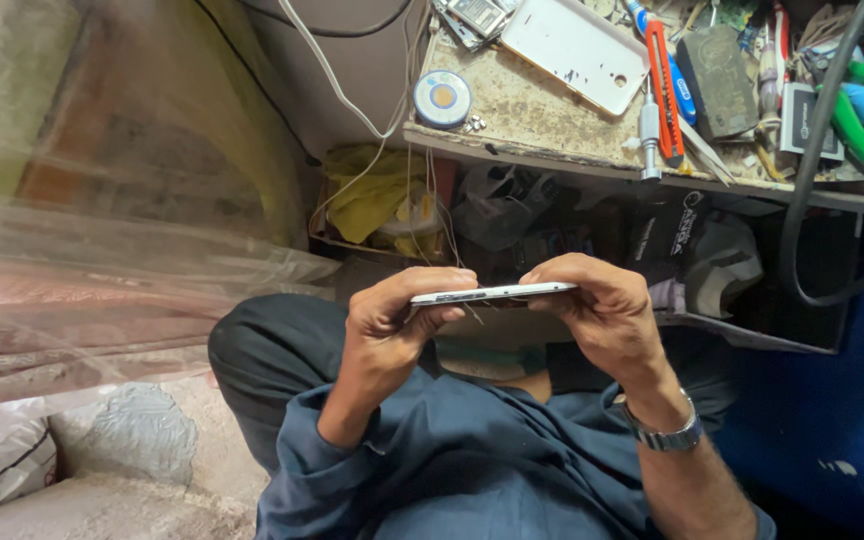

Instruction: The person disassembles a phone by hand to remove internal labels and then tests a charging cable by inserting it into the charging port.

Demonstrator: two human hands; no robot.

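Note:
I hold a thin white phone (492,293) edge-on, level, between both hands above my lap. My left hand (392,320) grips its left end, fingers curled over the top edge and thumb beneath. At the right end my right hand (602,310) clamps it with fingertips pressing the top edge near the middle. A metal watch (664,434) sits on my right wrist. The phone's screen side is hidden from view.
A cluttered workbench (552,150) runs across the top with a white phone back cover (577,50), a round solder-wick reel (443,98), an orange cutter (664,90), green-handled pliers (857,130) and cables. A shelf below holds bags and yellow cloth (377,195). Plastic sheeting (102,200) hangs left.

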